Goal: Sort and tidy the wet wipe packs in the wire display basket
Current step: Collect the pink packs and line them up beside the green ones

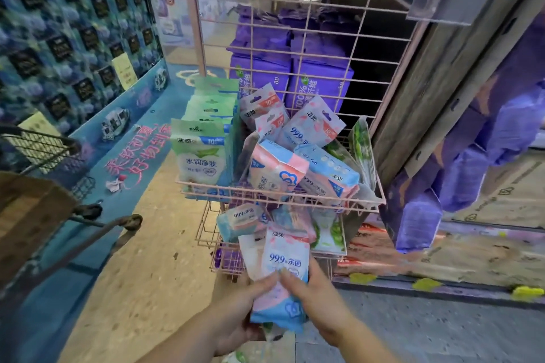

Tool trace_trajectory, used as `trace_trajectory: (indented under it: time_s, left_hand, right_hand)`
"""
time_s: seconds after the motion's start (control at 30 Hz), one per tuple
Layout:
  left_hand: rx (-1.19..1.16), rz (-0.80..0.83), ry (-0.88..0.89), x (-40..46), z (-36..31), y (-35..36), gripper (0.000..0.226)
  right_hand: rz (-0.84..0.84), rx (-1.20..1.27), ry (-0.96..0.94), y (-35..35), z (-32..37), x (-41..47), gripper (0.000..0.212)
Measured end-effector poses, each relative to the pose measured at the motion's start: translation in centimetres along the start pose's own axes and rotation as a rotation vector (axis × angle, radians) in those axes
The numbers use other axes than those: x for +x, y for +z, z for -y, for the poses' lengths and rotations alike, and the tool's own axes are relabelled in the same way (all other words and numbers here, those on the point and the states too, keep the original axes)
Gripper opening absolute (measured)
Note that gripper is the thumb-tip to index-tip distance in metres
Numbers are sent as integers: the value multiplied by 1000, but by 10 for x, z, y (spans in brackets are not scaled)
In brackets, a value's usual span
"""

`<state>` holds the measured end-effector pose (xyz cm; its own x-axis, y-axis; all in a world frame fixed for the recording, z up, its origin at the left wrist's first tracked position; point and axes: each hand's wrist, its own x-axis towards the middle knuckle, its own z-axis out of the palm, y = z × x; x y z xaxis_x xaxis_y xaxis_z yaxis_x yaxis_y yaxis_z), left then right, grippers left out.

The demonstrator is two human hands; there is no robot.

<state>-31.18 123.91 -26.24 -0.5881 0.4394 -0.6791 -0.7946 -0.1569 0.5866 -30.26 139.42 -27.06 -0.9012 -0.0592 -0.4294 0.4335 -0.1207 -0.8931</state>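
A pink wire display basket [265, 197] hangs on a pink grid rack. Green wet wipe packs [200, 153] stand in a neat row at its left side. Pink-and-blue packs [309, 127] lie jumbled in its middle and right. Below and in front of the basket, my left hand [236, 312] and my right hand [318, 300] together hold a small stack of pink-and-blue packs [283, 268], fingers curled round it from both sides. A lower wire basket [206, 233] holds more loose packs [244, 219].
Large purple packs [318, 82] stand behind the grid. A shopping cart [44, 156] with a brown box is at the left. A blue floor mat with lettering runs along a wall display. Purple boxes [472, 162] lean at the right beside a wooden post.
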Motion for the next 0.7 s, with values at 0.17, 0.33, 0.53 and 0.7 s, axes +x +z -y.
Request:
trace_trajectory:
  time_s: [0.17, 0.33, 0.53, 0.7]
  left_hand:
    - [70, -3, 138, 4, -4, -30, 68]
    - [134, 19, 162, 6, -13, -60, 105]
    - [205, 28, 180, 0, -25, -69, 86]
    - [238, 39, 224, -5, -33, -77, 83]
  right_hand:
    - [-81, -67, 127, 24, 1, -9, 14]
    - [-179, -41, 141, 40, -4, -7, 22]
    - [-338, -35, 189, 25, -5, -4, 16]
    - [-622, -295, 48, -12, 5, 27, 25]
